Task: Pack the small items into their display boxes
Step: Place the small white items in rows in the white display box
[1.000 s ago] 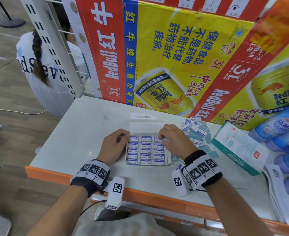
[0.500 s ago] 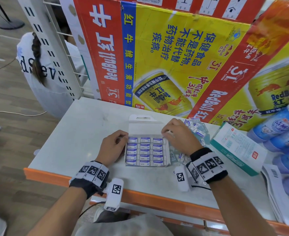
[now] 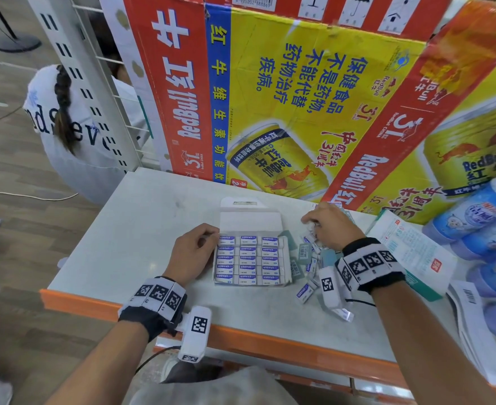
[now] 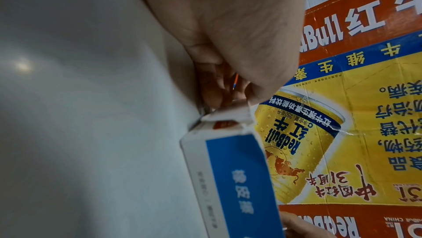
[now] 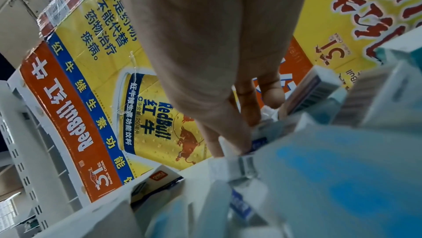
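Observation:
An open white display box (image 3: 282,280) lies mid-table, its lid flap (image 3: 249,219) folded back. Rows of blue-and-white erasers (image 3: 248,260) fill it in three columns. My left hand (image 3: 213,233) grips the box's far left corner; in the left wrist view its fingers (image 4: 217,95) curl against the box's torn flap (image 4: 228,114). To the right lies a pile of loose erasers (image 3: 306,263). My right hand (image 3: 309,222) is bent over the pile's far end, and its fingertips (image 5: 230,142) pinch a small white eraser (image 5: 267,114).
Red Bull cartons (image 3: 284,97) wall off the table's back. A teal-and-white box (image 3: 410,252), blue tubs (image 3: 480,223) and printed sheets (image 3: 468,311) crowd the right side. The orange table edge (image 3: 241,331) runs in front. A person (image 3: 74,127) crouches beyond a white rack post (image 3: 77,77) at the left.
My right hand has left the box's upper right corner and moved right to the loose pile. The left hand stays on the box's left corner.

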Motion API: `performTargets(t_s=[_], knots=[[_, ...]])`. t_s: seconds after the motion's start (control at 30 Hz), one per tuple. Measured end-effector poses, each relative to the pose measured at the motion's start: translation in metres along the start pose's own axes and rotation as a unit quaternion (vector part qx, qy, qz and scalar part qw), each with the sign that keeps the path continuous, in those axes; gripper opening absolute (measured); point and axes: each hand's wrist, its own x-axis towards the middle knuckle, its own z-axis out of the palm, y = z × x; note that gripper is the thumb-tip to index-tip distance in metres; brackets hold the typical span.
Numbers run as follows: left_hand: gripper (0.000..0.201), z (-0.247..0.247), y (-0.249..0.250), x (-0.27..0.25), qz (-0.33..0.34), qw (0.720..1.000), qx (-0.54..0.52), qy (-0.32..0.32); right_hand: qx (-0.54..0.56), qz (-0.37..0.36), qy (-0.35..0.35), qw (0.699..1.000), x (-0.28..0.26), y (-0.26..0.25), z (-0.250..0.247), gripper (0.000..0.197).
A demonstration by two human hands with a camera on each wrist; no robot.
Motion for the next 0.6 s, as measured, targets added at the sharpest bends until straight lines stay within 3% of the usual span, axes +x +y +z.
performTargets(t_s=[0.1,0.23,0.37,0.6], knots=[[0.012,0.001,0.001,0.0,-0.007,1.0,-0.008,0.0,0.026,0.006,0.021,0.999,-0.002,0.003,0.0,0.029],[0.012,0.001,0.002,-0.001,-0.005,1.0,-0.011,0.0,0.1,-0.035,0.108,0.989,-0.008,0.002,-0.002,0.014],[0.011,0.001,0.001,0.0,-0.015,1.0,-0.013,0.001,0.175,-0.048,0.161,0.97,-0.018,-0.011,-0.003,0.018],[0.011,0.0,0.003,0.0,-0.016,1.0,-0.007,-0.002,0.318,-0.057,0.098,0.941,-0.037,-0.042,0.003,0.015]])
